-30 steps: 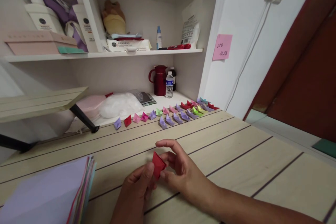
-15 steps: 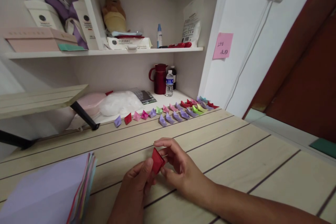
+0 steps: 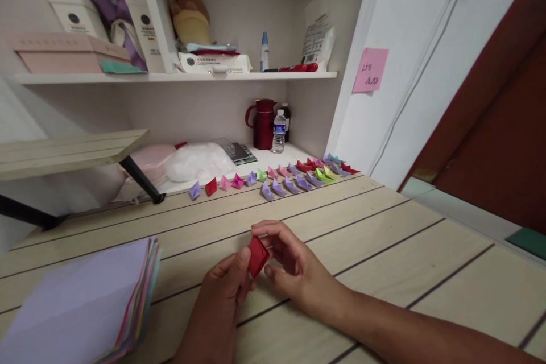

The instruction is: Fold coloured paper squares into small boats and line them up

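Red folded-paper piece (image 3: pixel 258 256) clamped in your left hand (image 3: pixel 226 284)

You have the piece pinched along its left side, your left thumb over the near face and the fingers tucked behind. It sits right at the thumb tip, tilted, with one corner pointing up and another down, held above the wood-grain tabletop (image 3: pixel 384 261). Your right hand (image 3: pixel 301 270) curves round its right side without clamping: thumb and forefinger stand apart, the forefinger arched to the top corner, the thumb just beside the lower right edge. You cannot tell whether that forefinger touches the paper; the other right fingers are partly hidden.

Left of your grip, well apart from it, lies a stack of coloured paper (image 3: pixel 143 284), a lilac sheet (image 3: pixel 85 290) uppermost. Beyond the grip, folded paper boats (image 3: pixel 291 185) line the tabletop's far side, with a red paper boat (image 3: pixel 211 186) ahead and left of your hands. Farther beyond stand a dark red thermos jug (image 3: pixel 263 125) and a water bottle (image 3: pixel 278 132), close together. Higher up, right of your grip, hangs a pink sticky note (image 3: pixel 370 70).
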Demonstrator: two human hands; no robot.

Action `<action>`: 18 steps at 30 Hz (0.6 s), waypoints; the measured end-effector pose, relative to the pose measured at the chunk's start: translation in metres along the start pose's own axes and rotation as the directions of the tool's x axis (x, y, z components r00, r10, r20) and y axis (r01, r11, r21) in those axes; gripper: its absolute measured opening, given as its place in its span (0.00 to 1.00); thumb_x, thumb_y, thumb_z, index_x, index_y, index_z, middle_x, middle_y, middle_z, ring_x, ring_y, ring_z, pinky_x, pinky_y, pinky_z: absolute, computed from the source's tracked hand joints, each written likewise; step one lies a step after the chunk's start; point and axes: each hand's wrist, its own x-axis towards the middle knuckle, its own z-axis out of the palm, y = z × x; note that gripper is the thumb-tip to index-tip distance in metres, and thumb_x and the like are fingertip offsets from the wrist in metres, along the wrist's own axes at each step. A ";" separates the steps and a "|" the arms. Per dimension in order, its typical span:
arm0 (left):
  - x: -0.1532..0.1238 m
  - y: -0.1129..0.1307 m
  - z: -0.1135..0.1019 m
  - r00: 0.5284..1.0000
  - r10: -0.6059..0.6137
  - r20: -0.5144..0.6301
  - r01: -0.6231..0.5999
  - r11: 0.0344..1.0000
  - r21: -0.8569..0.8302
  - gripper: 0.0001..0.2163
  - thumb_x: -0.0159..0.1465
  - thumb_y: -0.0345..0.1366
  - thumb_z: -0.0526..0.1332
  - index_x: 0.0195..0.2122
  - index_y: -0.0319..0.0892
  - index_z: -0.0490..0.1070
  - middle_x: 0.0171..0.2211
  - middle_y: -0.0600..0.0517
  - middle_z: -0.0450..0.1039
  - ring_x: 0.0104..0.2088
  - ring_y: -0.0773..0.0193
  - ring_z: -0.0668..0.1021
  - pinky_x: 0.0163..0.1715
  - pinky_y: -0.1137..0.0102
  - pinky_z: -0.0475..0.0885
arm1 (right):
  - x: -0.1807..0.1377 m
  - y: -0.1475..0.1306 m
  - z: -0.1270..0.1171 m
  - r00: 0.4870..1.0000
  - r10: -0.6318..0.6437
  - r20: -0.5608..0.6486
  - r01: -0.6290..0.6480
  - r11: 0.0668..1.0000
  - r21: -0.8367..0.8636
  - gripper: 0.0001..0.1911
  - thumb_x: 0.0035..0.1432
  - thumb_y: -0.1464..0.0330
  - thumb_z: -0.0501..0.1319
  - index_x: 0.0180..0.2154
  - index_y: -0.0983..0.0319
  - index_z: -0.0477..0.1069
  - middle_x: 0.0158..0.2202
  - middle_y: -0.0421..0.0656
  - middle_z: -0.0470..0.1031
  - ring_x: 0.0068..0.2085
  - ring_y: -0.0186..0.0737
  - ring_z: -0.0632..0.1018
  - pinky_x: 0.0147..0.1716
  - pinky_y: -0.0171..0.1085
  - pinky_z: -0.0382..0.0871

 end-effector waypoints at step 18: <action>-0.001 -0.002 0.001 0.999 0.038 0.018 -0.038 0.999 0.031 0.18 0.51 0.53 0.69 0.20 0.44 0.69 0.18 0.58 0.57 0.28 0.62 0.64 0.35 0.68 0.65 | -0.002 -0.001 0.000 0.997 0.046 0.062 -0.047 0.999 0.014 0.20 0.59 0.71 0.61 0.52 0.55 0.66 0.51 0.45 0.66 0.44 0.40 0.74 0.45 0.42 0.69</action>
